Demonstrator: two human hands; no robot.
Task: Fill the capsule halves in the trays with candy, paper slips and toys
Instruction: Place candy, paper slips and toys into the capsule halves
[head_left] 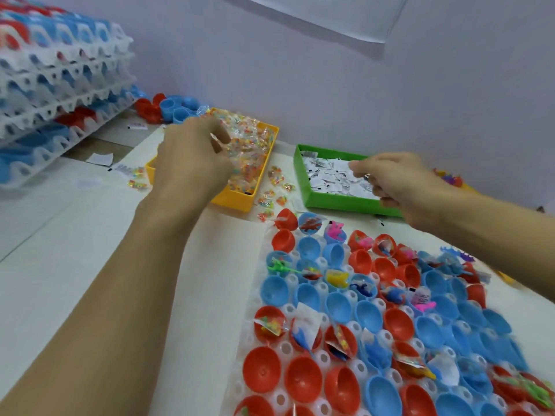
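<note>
1. Stacked trays (57, 85) stand at far left.
2. Left hand (192, 157) pinches candy (249, 151) in the yellow bin (234, 202).
3. Right hand (402, 184) curls over slips (327, 175) in the green bin (336, 202); whether it holds one I cannot tell.
4. Tray (258, 364) of capsule halves (300, 376), some filled, lies near.

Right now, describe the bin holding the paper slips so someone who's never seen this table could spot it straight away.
Start at the big tray of red and blue capsule halves in front of the person. Just beyond its far edge, against the wall, two shallow bins sit side by side. The paper-slip bin is the green bin under the right hand, full of small white slips, while its neighbour, the yellow bin, holds clear candy packets.
</note>
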